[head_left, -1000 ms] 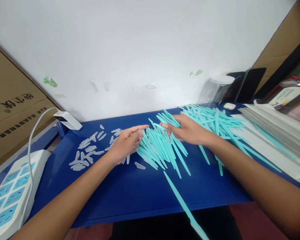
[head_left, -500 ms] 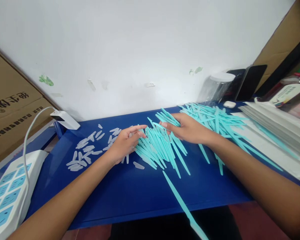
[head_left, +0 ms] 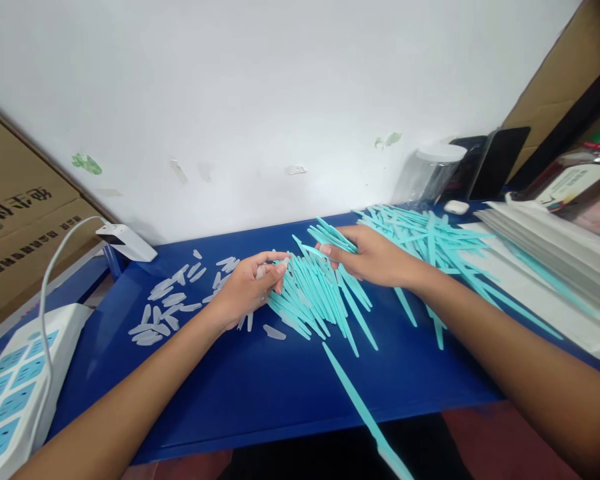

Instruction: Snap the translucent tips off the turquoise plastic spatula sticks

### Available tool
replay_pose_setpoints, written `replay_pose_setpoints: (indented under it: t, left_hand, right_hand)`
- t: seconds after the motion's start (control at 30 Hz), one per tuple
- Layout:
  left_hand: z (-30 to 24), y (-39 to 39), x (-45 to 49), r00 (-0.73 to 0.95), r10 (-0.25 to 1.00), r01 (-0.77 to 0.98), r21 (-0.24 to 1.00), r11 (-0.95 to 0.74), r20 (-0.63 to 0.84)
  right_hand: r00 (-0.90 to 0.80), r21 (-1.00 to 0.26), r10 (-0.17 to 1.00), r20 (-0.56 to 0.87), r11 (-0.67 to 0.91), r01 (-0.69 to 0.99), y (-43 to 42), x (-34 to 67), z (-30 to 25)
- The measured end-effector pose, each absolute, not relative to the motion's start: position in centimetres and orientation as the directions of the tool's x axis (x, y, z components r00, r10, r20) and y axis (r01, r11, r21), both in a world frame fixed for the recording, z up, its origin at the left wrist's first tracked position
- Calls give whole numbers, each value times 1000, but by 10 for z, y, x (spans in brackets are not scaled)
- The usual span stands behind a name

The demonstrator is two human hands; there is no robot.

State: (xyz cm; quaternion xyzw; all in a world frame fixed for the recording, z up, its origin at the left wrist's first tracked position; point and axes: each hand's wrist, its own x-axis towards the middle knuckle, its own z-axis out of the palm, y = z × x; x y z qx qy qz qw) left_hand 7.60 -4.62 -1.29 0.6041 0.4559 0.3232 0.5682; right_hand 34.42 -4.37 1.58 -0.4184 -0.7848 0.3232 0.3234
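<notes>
My left hand (head_left: 253, 283) is closed in a pinch, with a small translucent blade cap (head_left: 285, 262) at the fingertips and a hint of another in the palm. Just right of it, my right hand (head_left: 375, 255) is wrapped round a bunch of teal eyebrow razors (head_left: 329, 235), their slim ends pointing up and left. Beneath and between both hands spreads a heap of teal razors (head_left: 307, 293). Loose translucent caps (head_left: 163, 313) are scattered to the left of my left hand. One single razor (head_left: 355, 397) juts over the table's front edge.
A second razor pile (head_left: 430, 233) lies at the back right, beside stacked white sheets (head_left: 545, 253). Behind it stand a clear jar (head_left: 427, 177) and a dark phone (head_left: 500, 163). At left are a power strip (head_left: 25, 380), a white charger (head_left: 127, 241) and a carton (head_left: 25, 220).
My left fingers have closed from a loose, parted pose into a pinch, and a translucent cap now shows at their tips. My right hand keeps its razor bunch almost unmoved. The view shifts slightly.
</notes>
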Motion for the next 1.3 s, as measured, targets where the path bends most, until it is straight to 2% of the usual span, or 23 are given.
replay_pose_setpoints:
  t: [0.5, 1.0, 1.3]
  left_hand:
    - [-14, -44, 74, 343, 928, 300, 953, 38, -145]
    - [-8, -46, 74, 341, 925, 253, 964, 83, -169]
    - [-8, -47, 75, 290, 948, 240, 969, 65, -135]
  right_hand:
    - [-446, -776, 870, 209, 425, 466, -45, 343, 17]
    - [-446, -754, 867, 224, 444, 484, -43, 344, 14]
    - [-390, -829, 907, 159, 337, 446, -48, 348, 27]
